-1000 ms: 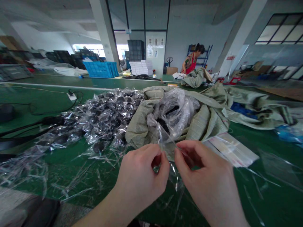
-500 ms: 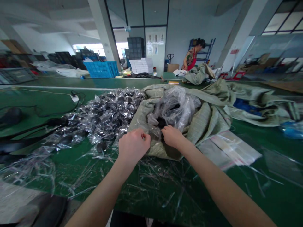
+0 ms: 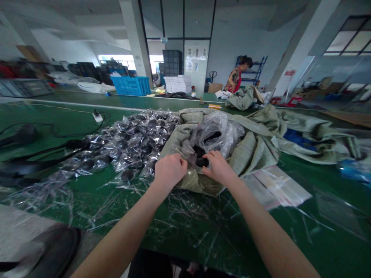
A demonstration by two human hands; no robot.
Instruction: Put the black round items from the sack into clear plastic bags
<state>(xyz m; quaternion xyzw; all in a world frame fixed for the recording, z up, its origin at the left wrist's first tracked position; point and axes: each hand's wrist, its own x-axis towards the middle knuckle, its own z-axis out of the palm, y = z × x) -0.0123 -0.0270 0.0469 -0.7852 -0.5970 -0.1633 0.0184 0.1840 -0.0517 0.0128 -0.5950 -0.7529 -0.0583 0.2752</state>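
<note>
Both my arms reach out to the mouth of a grey-green woven sack (image 3: 246, 148) lined with a clear plastic bag (image 3: 217, 133). My left hand (image 3: 170, 170) is closed in a pinch on a small clear bag (image 3: 187, 148) at the sack's edge. My right hand (image 3: 218, 166) curls its fingers round a small black part (image 3: 201, 162) at the sack's opening. More black parts lie inside the liner, mostly hidden by the crinkled plastic.
A heap of small bagged black parts (image 3: 130, 144) lies left of the sack on the green table (image 3: 333, 247). Flat clear bags (image 3: 278, 185) lie to the right, plastic strips in front. A person (image 3: 239, 75) stands at the far table by a blue crate (image 3: 131, 85).
A second ago both hands held a clear bag open close to me. They have since reached forward to the sack's mouth, and the right hand now grips a black part.
</note>
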